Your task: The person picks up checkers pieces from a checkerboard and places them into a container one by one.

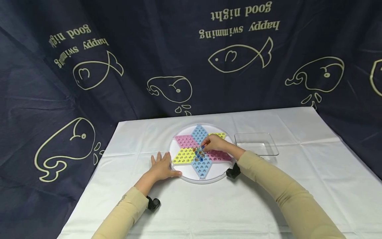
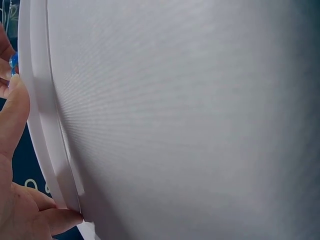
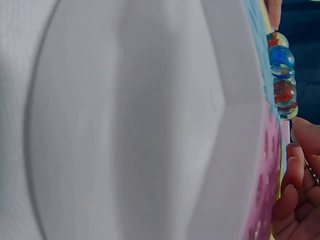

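Your left hand point(image 1: 162, 166) lies flat, fingers spread, against the board point(image 1: 200, 153) rim at eight o'clock to steady it, while your right hand point(image 1: 215, 144) pinches a marble point(image 1: 202, 147) above the central cluster.

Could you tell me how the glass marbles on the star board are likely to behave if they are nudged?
The marbles look round and glossy, so probably slippery and ready to roll. The board has dimples, which likely hold them unless pushed hard.
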Demonstrator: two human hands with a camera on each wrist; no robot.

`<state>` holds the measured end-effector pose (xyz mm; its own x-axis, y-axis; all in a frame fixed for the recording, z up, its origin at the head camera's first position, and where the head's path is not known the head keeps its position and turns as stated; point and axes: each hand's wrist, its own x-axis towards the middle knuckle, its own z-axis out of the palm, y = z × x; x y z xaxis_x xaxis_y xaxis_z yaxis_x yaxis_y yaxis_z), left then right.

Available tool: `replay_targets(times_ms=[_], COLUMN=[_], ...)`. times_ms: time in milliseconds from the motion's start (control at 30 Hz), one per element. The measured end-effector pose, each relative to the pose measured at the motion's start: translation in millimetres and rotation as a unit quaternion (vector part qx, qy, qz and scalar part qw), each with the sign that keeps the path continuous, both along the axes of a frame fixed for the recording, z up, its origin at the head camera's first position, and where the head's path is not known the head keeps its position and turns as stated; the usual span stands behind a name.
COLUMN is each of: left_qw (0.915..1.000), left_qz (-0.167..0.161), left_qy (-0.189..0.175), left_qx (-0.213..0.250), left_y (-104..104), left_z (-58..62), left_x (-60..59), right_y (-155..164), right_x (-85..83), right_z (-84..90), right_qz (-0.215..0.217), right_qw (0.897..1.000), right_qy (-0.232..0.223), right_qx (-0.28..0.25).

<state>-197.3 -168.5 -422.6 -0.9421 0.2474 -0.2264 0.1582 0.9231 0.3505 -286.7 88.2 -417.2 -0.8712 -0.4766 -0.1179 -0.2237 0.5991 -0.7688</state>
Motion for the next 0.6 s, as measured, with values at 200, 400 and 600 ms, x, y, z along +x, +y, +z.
replay_targets(times_ms=[200,400,600], left_qw=[0.9999,0.9999,0.9997], left_qz=[0.004,0.005,0.008], left_qy=[-0.010,-0.012,-0.017], left_qx=[0.002,0.007,0.014], left_y=[-0.8,-0.6,-1.0], left_z=[-1.4,-0.3,-0.5], left_x=[0.9,0.4,-0.7], right_y=[2.9,4.0,8.1], right_x=[1.0,3.6,2.4], right_z=[5.2,15.9,23.2], right_qz=[-0.008,-0.007,-0.017], right_qw=[0.999,0.997,0.997], right_qy=[-0.036,-0.048,-0.064], right_qx=[-0.037,-0.059,-0.049])
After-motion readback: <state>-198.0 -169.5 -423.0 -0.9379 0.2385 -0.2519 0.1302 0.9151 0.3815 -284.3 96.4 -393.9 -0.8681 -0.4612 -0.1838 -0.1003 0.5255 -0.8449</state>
